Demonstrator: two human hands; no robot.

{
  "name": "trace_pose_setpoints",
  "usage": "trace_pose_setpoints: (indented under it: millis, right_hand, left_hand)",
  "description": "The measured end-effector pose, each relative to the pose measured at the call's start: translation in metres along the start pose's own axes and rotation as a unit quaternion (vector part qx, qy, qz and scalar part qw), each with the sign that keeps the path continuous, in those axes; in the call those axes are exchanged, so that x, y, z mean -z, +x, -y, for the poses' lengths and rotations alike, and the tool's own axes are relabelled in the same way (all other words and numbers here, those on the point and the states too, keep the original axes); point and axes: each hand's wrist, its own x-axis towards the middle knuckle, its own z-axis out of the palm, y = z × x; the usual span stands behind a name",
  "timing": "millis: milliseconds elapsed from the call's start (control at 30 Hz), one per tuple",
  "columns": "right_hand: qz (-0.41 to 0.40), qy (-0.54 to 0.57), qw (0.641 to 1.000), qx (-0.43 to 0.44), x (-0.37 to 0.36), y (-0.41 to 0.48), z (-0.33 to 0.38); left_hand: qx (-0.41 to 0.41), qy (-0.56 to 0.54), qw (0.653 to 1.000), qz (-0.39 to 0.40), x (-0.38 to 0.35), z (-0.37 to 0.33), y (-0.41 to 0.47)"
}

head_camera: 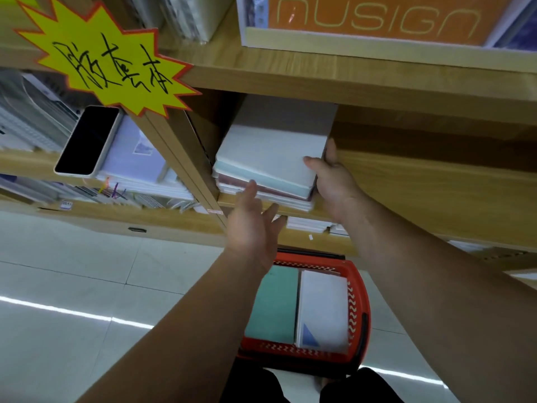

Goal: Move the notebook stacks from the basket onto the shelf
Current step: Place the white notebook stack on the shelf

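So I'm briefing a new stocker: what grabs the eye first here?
The yellow starburst sign on the shelf edge, upper left. Then both hands at the notebook stack in the shelf bay: right hand gripping its side, left hand open below. Beneath, the red basket holds more notebooks.

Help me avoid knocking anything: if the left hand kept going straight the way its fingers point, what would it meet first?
Most likely the front edge of the notebook stack on the shelf. The left hand is open, fingertips almost at it; depth is hard to judge.
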Motion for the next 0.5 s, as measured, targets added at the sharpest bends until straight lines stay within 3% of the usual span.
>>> trace_pose_setpoints:
  millis: [267,400,500]
  right_hand:
    - [-0.021,-0.018,0.997,-0.073,-0.004,0.038,0.036]
    - [0.018,-0.068,0.995,-0.068,-0.014,0.048,0.033]
    - [-0.014,-0.056,0.995,-0.078,-0.019,0.058,0.042]
  left_hand:
    - [-0.033,-0.012,0.999,0.017,0.001,0.003,0.008]
    - [-0.073,0.020,0.997,0.030,0.019,0.009,0.011]
    - [-0.059,0.065,0.995,0.052,0.020,0.000,0.020]
